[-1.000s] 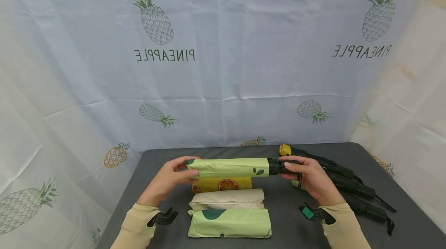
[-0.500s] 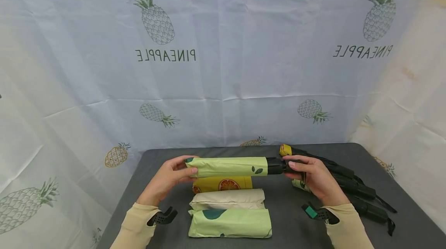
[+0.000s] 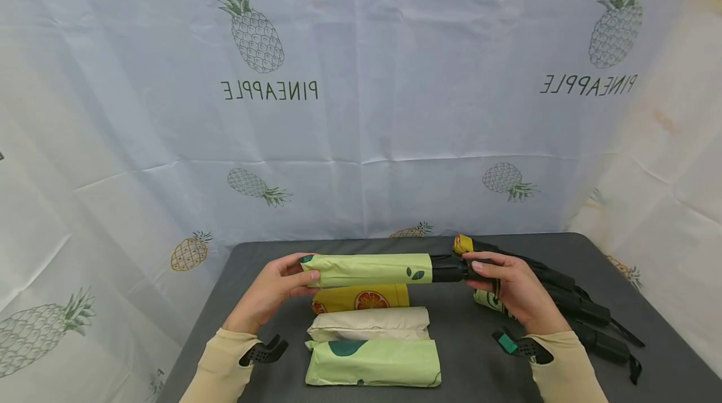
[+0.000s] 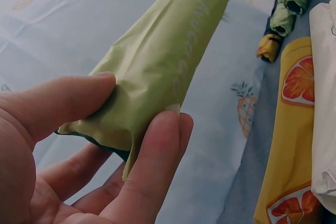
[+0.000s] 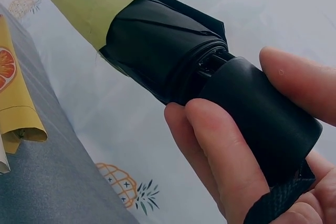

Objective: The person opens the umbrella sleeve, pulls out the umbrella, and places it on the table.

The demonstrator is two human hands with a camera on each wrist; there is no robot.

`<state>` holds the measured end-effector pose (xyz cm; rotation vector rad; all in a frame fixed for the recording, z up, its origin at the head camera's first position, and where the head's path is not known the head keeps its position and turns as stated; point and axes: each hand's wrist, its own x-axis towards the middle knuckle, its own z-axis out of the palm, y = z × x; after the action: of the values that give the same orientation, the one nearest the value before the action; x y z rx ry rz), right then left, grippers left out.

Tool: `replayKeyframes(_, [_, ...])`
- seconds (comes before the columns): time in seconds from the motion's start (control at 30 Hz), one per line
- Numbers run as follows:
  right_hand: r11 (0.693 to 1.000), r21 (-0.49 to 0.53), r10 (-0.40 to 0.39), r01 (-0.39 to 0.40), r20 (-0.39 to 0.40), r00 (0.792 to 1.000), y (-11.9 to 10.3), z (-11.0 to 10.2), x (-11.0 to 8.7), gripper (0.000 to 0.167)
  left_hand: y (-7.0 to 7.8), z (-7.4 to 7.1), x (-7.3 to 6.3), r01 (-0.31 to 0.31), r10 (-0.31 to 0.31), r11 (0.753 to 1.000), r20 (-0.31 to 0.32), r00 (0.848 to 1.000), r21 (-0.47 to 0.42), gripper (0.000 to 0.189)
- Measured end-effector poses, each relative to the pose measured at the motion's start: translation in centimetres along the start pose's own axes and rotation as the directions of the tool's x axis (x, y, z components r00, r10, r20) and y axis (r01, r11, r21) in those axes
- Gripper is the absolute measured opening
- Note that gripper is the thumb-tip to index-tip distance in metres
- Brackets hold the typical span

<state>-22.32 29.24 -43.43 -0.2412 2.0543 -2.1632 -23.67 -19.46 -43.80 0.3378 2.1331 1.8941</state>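
A light green umbrella sleeve (image 3: 366,269) with dark leaf prints is held level above the table, a black folding umbrella (image 3: 447,269) sticking partly out of its right end. At the sleeve's left end, my left hand (image 3: 276,290) pinches the cloth between thumb and fingers; pale lettering runs along the sleeve (image 4: 163,51) in the left wrist view. My right hand (image 3: 516,287) grips the umbrella's black handle (image 5: 262,114), its strap hanging at the palm. Folded black canopy shows between the sleeve's mouth and the handle. The rest of the umbrella is hidden inside the sleeve.
Below the held umbrella lie a yellow sleeve (image 3: 389,296) with orange slices, a cream sleeve (image 3: 369,323) and another green sleeve (image 3: 389,362) on the dark grey table (image 3: 474,359). Several folded umbrellas (image 3: 606,345) lie at the right, partly behind my right hand. A pineapple-print curtain (image 3: 361,108) hangs behind.
My right hand has moved slightly right with the handle, and more black canopy shows outside the sleeve. My left hand stays almost in place on the sleeve's end.
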Motion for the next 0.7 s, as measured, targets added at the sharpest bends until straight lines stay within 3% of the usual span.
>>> replayKeyframes(0.7, [0.999, 0.032, 0.0, -0.001, 0.011, 1.0, -0.31, -0.98, -0.29, 0.029, -0.27, -0.41, 0.07, 0.0, 0.0, 1.0, -0.003, 1.0, -0.012, 0.06])
